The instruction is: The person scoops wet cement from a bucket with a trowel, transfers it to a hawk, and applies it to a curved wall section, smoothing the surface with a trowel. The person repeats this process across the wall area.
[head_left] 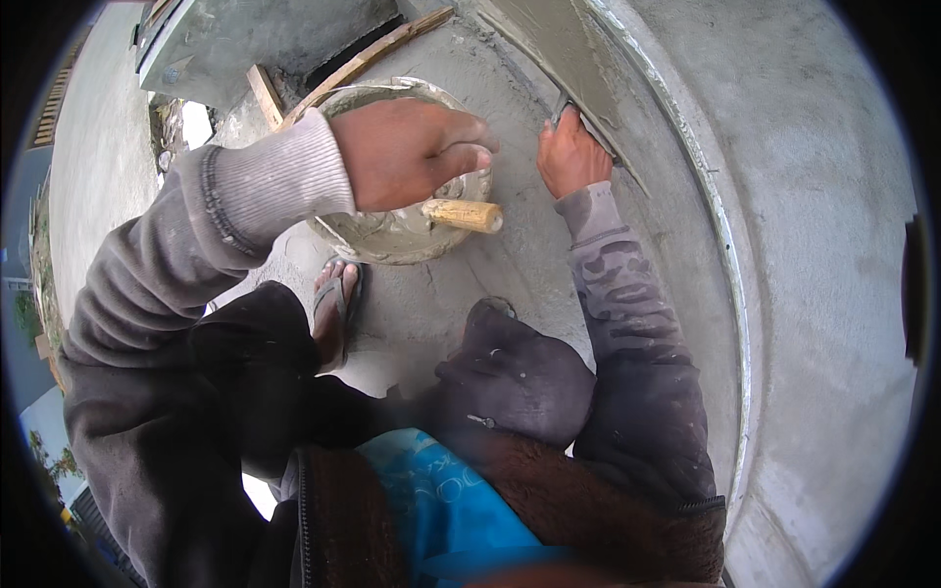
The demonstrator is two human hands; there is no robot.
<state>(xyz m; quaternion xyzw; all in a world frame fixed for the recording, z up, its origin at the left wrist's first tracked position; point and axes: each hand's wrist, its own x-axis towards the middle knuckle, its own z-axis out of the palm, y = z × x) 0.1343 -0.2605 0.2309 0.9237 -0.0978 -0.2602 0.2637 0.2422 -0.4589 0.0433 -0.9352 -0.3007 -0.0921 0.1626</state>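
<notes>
Above the bucket (402,257) of wet grey mortar hovers my left hand (407,152), its thumb and fingers drawn together in a pinch. Whether anything is between them I cannot make out. A wooden handle (463,214) sticks out over the bucket's near right rim, just below that hand and apart from it; its other end is in the mortar. My right hand (573,155) is closed around the grip of a long plastering float (524,49), its thin edge slanting along the lower wall. Part of the grip is hidden by the fingers.
A pale edge strip (701,162) curves along the grey wall (833,225) on the right. Wooden boards (377,54) lie behind the bucket, beside a grey concrete block (260,44). My sandalled foot (338,299) is on the concrete floor near the bucket.
</notes>
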